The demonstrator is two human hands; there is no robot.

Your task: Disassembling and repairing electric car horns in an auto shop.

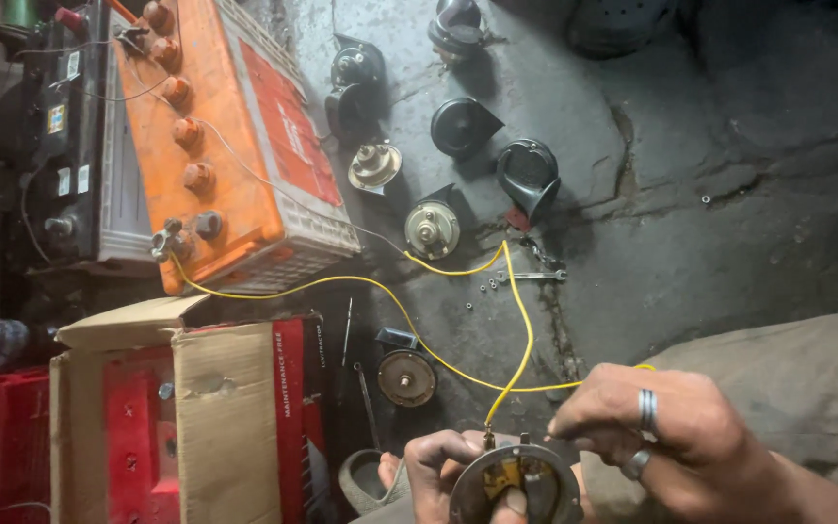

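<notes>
My left hand grips a round metal horn unit at the bottom centre, thumb on its face. My right hand, with rings on two fingers, pinches a yellow wire near the unit's top terminal. The yellow wire runs up across the floor and left to a terminal of an orange battery. A second thin wire leads from the battery toward a round horn lying on the floor.
Several black and metal horns lie scattered on the cracked concrete floor. A spanner and small nuts lie near the wire. A black battery stands at left. An open cardboard box with a red battery sits at lower left, a disc horn beside it.
</notes>
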